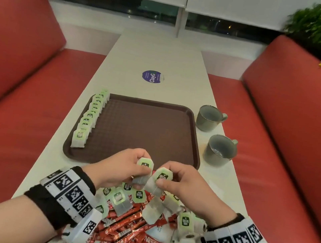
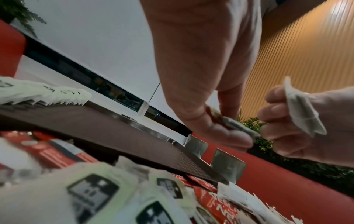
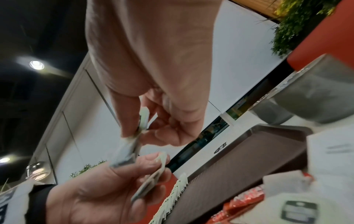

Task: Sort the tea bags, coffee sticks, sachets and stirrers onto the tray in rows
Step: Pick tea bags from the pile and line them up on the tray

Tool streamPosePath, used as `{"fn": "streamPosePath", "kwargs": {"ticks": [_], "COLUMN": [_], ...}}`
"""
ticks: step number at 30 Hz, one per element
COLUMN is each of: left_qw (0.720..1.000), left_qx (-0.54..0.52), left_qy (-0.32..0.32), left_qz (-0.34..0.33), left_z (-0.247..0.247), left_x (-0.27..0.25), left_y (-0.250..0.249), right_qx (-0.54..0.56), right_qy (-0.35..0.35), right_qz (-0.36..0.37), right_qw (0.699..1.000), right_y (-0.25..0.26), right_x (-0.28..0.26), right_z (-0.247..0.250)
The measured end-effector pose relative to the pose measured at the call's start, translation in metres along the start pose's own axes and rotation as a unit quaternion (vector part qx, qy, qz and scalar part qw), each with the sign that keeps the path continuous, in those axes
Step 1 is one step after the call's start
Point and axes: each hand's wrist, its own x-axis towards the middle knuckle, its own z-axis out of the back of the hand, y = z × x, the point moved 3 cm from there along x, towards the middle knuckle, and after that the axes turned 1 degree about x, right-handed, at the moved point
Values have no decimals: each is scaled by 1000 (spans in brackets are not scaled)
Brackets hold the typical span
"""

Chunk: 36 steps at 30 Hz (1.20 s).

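Tea bags already stand in one overlapping row along the left edge of the brown tray, so the tea-bag step looks still in hand and the coffee sticks lie untouched in the near heap on the table. The left hand pinches one tea bag between thumb and curled fingers; the right hand pinches a second tea bag the same way, the two bags almost touching just above the tray's near rim.

Next, I judge, each bag wants carrying to the left and setting down as a neighbour to the row, tag up, without knocking over the ones already standing. Two grey cups sit right of the tray, clear of that path.

From the head view the printed green tags show. The left wrist view instead shows the right-hand bag's white pouch folded between the fingers, and the right wrist view shows the left hand's thumb pressing its bag edge-on. I can pick out no stirrers or sachets.
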Motion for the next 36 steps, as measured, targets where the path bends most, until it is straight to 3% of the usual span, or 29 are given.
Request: {"fn": "streamPosePath", "kwargs": {"ticks": [6, 13, 20, 25, 30, 36], "left_qw": [988, 976, 941, 903, 886, 890], "left_qx": [-147, -158, -200, -180, -175, -185], "left_qy": [47, -141, -271, -387, -426, -414], "left_qz": [7, -49, -44, -54, -48, -46], "left_z": [29, 79, 147, 201, 229, 230], "left_x": [-29, -36, -35, -44, -50, -47], "left_y": [3, 17, 44, 61, 77, 85], "right_qx": [7, 59, -9, -10, -44, -63], "right_qy": [-17, -36, -45, -12, 63, 85], "right_qz": [-45, -81, -66, -132, -192, -227], "right_qw": [999, 994, 997, 991, 978, 968], "right_y": [6, 16, 45, 29, 7, 4], "right_x": [39, 88, 173, 217, 233, 241], "right_z": [-24, -64, -73, -113, -157, -169]}}
